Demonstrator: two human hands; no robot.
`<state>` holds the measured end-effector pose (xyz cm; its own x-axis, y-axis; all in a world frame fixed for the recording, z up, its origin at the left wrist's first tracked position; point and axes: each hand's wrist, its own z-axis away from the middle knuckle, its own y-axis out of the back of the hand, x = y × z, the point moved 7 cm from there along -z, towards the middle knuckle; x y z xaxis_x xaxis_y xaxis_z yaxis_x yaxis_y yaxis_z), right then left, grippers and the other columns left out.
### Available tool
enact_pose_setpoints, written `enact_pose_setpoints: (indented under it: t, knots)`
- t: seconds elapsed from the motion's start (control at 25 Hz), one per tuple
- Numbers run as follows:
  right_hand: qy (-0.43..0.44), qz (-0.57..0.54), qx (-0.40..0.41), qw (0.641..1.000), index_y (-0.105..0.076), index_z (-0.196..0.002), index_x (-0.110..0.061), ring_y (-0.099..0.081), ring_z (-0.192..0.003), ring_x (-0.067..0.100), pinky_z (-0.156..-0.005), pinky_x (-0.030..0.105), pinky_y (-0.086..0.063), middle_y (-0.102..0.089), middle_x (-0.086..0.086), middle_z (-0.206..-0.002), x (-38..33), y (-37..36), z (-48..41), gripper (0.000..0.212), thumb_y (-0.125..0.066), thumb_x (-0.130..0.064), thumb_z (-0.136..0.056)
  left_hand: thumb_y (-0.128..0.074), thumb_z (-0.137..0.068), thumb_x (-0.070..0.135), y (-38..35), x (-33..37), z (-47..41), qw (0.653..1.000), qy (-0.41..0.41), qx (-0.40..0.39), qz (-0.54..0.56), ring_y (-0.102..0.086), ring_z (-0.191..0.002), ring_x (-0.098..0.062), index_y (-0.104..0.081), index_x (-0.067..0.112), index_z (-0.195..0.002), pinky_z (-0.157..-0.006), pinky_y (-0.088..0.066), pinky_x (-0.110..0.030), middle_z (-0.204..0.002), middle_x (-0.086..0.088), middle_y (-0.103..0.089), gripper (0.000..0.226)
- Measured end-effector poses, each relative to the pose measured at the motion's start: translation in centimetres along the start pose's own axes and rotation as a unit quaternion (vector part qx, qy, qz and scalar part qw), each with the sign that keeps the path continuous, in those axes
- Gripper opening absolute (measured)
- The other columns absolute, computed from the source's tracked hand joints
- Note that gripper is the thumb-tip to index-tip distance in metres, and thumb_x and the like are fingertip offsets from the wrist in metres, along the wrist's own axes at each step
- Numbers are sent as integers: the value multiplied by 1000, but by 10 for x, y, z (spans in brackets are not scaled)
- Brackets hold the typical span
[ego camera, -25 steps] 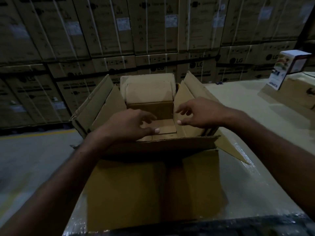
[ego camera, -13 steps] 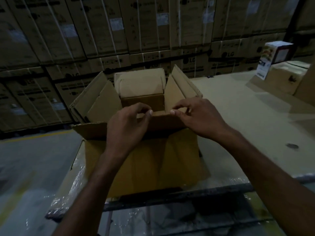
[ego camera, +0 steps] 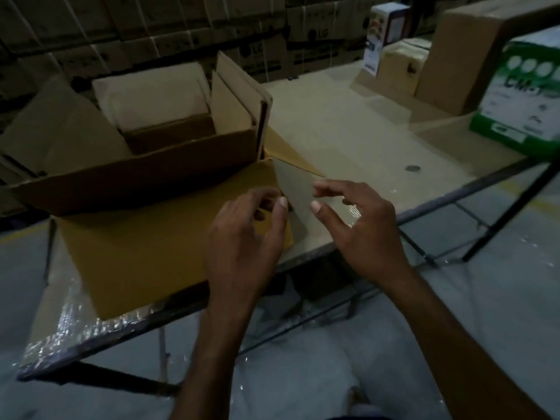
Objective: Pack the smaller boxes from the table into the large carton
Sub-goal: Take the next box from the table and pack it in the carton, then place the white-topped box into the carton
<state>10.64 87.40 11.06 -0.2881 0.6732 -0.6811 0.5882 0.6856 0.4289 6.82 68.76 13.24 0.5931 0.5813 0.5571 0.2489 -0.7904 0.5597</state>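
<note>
Nearest, I am holding both hands out over the table's near edge, by the near right corner of the large carton (ego camera: 145,256). My left hand (ego camera: 245,234) is hanging with its fingers loosely curled and is gripping nothing. My right hand (ego camera: 363,231) is spreading its fingers, relaxed and empty. A lowered side flap (ego camera: 298,183) is showing between them, and I cannot tell whether any fingertip is touching it.

The carton is sitting at the left end of the table (ego camera: 348,131), its flaps standing open. The smaller boxes are waiting well apart from it, toward the far right corner. A green-and-white box (ego camera: 524,95) is sitting at the right edge, with a bigger plain brown box (ego camera: 472,50) behind it. A small tan box (ego camera: 400,68) and a white printed box (ego camera: 385,31) are standing farthest off.

I am judging them to be stiff cardboard, fairly light, the printed faces somewhat slippery. I am planning to take each by two opposite side walls, low down, palms pressing flat.
</note>
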Motion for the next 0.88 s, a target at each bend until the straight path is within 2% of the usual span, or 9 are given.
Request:
enact_pose_setpoints:
  t: [0.24, 0.48, 0.72, 0.88]
  knots:
    - [-56, 28, 51, 997, -71, -121, -23, -65, -104, 9, -88, 31, -54, -72, -12, -104, 69, 75, 34, 27, -74, -19, -94, -65, -97, 39, -103, 43, 23, 990, 40, -95, 92, -64, -94, -2, -67, 28, -121, -72, -57, -31, -106, 15, -69, 27]
    - [-85, 85, 69, 990, -73, -119, -18, -65, -102, 12, -89, 36, -54, -72, -11, -105, 166, 188, 36, 24, -72, -19, -95, -66, -96, 34, -225, 131, 13, 983, 43, -124, 128, -66, -92, -1, -69, 32, -116, -70, -52, -24, -104, 17, -71, 20]
    - [-134, 108, 80, 982, -72, -120, -21, -63, -105, 5, -88, 16, -47, -72, -13, -106, 245, 295, 13, 25, -71, -19, -95, -64, -98, 31, -337, 222, -8, 972, 28, -150, 179, -65, -98, 1, -68, 29, -118, -71, -44, -10, -108, 17, -69, 20]
    - [-162, 118, 104, 974, -72, -120, -22, -63, -108, 8, -87, 9, -43, -71, -12, -111, 294, 338, -5, 26, -71, -17, -95, -69, -96, 28, -407, 262, -31, 963, -4, -186, 198, -65, -98, 1, -67, 30, -120, -77, -50, -13, -108, 18, -69, 24]
